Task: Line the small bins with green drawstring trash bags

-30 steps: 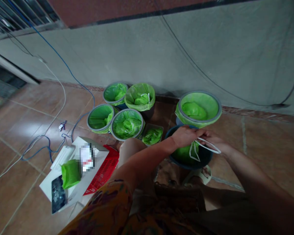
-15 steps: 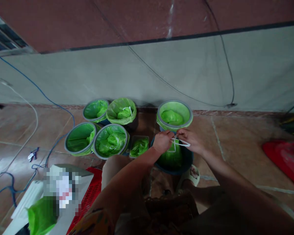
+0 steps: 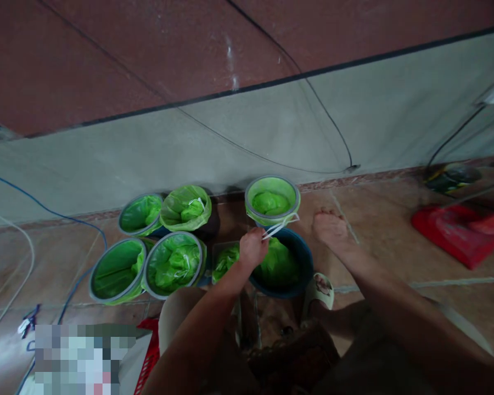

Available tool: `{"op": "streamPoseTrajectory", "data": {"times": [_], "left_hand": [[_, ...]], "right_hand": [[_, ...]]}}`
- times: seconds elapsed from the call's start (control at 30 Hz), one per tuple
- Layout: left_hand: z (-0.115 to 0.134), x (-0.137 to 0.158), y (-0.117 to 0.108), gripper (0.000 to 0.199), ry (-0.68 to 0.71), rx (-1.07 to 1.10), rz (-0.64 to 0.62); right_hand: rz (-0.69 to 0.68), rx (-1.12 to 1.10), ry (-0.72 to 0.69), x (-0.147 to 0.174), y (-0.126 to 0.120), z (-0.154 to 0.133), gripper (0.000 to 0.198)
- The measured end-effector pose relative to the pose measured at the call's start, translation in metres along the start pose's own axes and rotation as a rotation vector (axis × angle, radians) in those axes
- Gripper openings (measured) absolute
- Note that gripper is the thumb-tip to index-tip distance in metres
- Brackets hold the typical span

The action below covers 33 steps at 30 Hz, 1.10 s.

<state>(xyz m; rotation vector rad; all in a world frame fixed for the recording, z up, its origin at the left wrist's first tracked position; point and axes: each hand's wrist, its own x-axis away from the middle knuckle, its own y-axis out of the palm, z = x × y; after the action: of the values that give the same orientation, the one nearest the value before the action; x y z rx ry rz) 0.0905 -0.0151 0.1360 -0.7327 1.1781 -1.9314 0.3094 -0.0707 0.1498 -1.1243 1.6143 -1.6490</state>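
My left hand (image 3: 253, 247) is closed on a thin white strap (image 3: 280, 226), which stretches up to the right in a narrow loop. Beneath it stands a dark blue bucket (image 3: 307, 274) with a bulging green plastic bag (image 3: 276, 262) inside. Right of the bucket, my right hand (image 3: 330, 225) hovers with its fingers curled in; whatever they may hold is hidden. Just behind the bucket is a grey-rimmed bin (image 3: 297, 198) lined with light green plastic, a green bundle in it. A small clear tub of green plastic (image 3: 226, 262) is partly covered by my left forearm.
Several green-lined bins (image 3: 91, 280) stand in a cluster at the left. A red dustpan (image 3: 440, 230) lies on the tiles at the right. Cables run along the wall (image 3: 214, 159) and a blue cord (image 3: 72, 288) crosses the floor. A red basket (image 3: 148, 351) is by my left knee.
My hands were together at the white strap over the bucket. Now the right has drawn away to the right, while the left keeps hold of the strap. The view has shifted right.
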Motion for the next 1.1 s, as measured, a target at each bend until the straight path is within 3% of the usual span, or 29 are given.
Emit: {"op": "streamPoseTrajectory", "data": {"times": [0.1, 0.23, 0.3, 0.43, 0.6, 0.77, 0.9, 0.97, 1.1], "left_hand": [[-0.001, -0.001, 0.001, 0.021, -0.011, 0.001, 0.012], [0.002, -0.001, 0.006, 0.020, 0.010, 0.013, 0.031], [0.004, 0.000, 0.008, 0.019, 0.036, 0.027, 0.030], [0.003, 0.002, 0.011, 0.018, 0.108, 0.081, 0.016], [0.001, 0.002, 0.009, 0.018, 0.134, 0.100, -0.028], [0.001, 0.000, -0.005, 0.019, 0.041, -0.065, -0.133], [0.000, -0.002, -0.013, 0.020, -0.056, -0.051, -0.152], [-0.002, -0.005, -0.013, 0.022, -0.106, 0.143, -0.165], [-0.002, -0.010, -0.007, 0.024, -0.309, 0.816, -0.133]], "right_hand": [[-0.047, -0.022, -0.028, 0.010, -0.005, -0.005, 0.035], [-0.240, -0.324, -0.217, 0.024, 0.007, -0.037, 0.042], [-0.279, -0.546, -0.149, 0.025, 0.020, -0.049, 0.043], [-0.305, -1.127, 0.103, 0.024, 0.042, -0.053, 0.023], [-0.374, -1.613, 0.154, 0.020, 0.047, -0.046, 0.024], [-0.326, -1.610, 0.224, 0.010, 0.043, -0.039, 0.034], [-0.277, -1.541, 0.330, 0.007, 0.042, -0.035, 0.024], [-0.280, -1.503, 0.358, 0.008, 0.042, -0.035, 0.020], [-0.318, -1.458, 0.284, 0.010, 0.038, -0.040, 0.026]]}}
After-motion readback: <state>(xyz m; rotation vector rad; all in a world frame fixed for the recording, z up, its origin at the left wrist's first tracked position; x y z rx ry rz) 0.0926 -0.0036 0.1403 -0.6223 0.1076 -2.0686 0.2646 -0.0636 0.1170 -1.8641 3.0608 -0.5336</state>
